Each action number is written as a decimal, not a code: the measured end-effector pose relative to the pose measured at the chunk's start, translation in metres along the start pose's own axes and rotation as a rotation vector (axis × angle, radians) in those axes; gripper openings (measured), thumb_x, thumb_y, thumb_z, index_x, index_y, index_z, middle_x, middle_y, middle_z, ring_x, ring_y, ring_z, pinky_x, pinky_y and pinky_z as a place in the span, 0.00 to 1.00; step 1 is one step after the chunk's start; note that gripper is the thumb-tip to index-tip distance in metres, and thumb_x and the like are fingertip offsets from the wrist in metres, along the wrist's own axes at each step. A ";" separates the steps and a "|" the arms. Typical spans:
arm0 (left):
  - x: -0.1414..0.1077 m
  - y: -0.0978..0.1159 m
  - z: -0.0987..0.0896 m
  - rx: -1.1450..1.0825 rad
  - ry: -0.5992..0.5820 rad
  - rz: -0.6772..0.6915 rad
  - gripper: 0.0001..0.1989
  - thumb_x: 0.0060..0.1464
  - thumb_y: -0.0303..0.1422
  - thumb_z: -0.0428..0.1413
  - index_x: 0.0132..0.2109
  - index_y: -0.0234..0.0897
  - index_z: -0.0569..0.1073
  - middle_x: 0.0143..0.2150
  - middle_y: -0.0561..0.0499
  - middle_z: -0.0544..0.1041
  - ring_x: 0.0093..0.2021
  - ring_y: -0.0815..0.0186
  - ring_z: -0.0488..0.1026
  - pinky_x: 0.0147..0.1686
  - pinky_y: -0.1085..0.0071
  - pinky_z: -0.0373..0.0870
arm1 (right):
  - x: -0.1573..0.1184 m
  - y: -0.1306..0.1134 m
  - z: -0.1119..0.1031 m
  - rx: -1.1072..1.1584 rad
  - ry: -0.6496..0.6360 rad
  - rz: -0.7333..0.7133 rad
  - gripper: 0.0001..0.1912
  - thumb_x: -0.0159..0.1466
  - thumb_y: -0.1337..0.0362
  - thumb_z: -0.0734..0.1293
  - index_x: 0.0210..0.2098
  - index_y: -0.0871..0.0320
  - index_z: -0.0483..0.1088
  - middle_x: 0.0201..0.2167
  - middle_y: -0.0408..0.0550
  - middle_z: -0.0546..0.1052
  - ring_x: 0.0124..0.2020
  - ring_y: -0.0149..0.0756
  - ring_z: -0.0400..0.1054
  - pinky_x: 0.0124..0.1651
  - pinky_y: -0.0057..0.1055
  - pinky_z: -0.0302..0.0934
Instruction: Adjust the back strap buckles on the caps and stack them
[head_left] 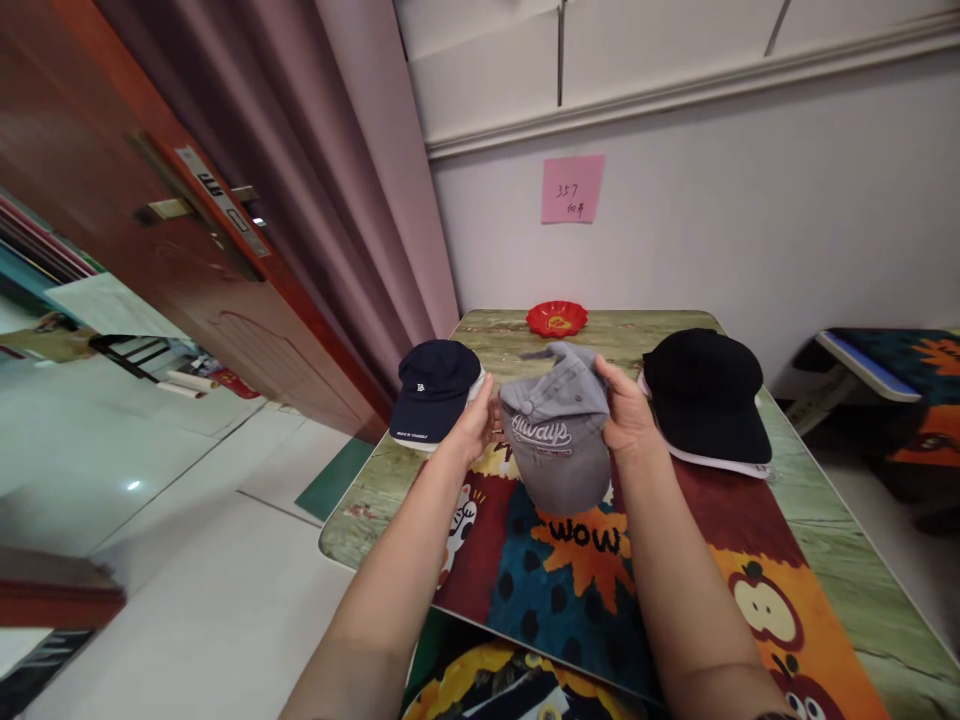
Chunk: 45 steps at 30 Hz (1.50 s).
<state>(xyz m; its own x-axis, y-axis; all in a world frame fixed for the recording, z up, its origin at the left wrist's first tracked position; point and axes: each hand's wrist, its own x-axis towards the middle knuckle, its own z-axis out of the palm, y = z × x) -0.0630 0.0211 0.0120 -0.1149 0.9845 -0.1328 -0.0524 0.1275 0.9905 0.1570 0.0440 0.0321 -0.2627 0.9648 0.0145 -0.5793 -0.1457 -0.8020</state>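
A grey baseball cap point(559, 425) with white "Always" lettering is held up over the table between my two hands. Its crown tilts back and its brim points down toward me. My left hand point(477, 422) grips the cap's left edge, the fingertips partly hidden behind it. On the opposite side, my right hand point(627, 408) is closed on the rim, thumb on top. A navy cap point(435, 385) sits over a white one to the left, close to my left hand. To the right, a black cap point(705, 390) rests on a pale cap whose brim edge shows beneath.
A red scalloped dish point(556, 318) stands at the table's far edge. A colourful printed mat point(525, 580) covers part of the green wood-patterned table point(847, 530). A pink note point(572, 189) is on the wall. At left are a curtain point(352, 180) and an open wooden door point(225, 290).
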 end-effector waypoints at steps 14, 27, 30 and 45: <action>-0.003 0.057 0.002 -0.270 -0.079 0.282 0.16 0.39 0.33 0.69 0.37 0.37 0.76 0.34 0.54 0.79 0.33 0.68 0.75 0.38 0.71 0.72 | 0.005 -0.002 -0.010 -0.130 0.189 -0.428 0.13 0.51 0.61 0.77 0.36 0.53 0.77 0.34 0.42 0.83 0.36 0.37 0.77 0.47 0.37 0.71; -0.022 0.034 -0.003 -0.122 -0.149 0.148 0.12 0.40 0.33 0.65 0.34 0.36 0.75 0.29 0.54 0.76 0.27 0.70 0.70 0.30 0.74 0.65 | -0.011 -0.020 -0.023 -0.498 -0.273 -0.080 0.19 0.54 0.56 0.77 0.42 0.58 0.79 0.35 0.46 0.81 0.33 0.36 0.73 0.36 0.30 0.66; -0.027 0.025 -0.004 -0.080 -0.133 0.067 0.14 0.43 0.39 0.68 0.32 0.35 0.75 0.26 0.54 0.74 0.24 0.71 0.68 0.27 0.75 0.63 | -0.013 -0.020 -0.020 -0.578 -0.320 0.050 0.21 0.57 0.48 0.75 0.39 0.59 0.79 0.32 0.46 0.80 0.30 0.34 0.71 0.32 0.28 0.61; -0.034 0.037 0.017 0.064 -0.006 0.260 0.14 0.40 0.34 0.70 0.37 0.36 0.80 0.34 0.52 0.80 0.33 0.67 0.73 0.34 0.74 0.67 | -0.014 -0.023 -0.004 -0.491 -0.056 -0.080 0.20 0.55 0.47 0.75 0.34 0.58 0.74 0.29 0.47 0.79 0.31 0.34 0.71 0.36 0.29 0.62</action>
<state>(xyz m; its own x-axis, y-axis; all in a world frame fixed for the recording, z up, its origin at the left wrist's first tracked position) -0.0438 -0.0059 0.0536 -0.1105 0.9857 0.1269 0.0408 -0.1231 0.9916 0.1769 0.0350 0.0478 -0.2813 0.9534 0.1093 -0.1717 0.0620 -0.9832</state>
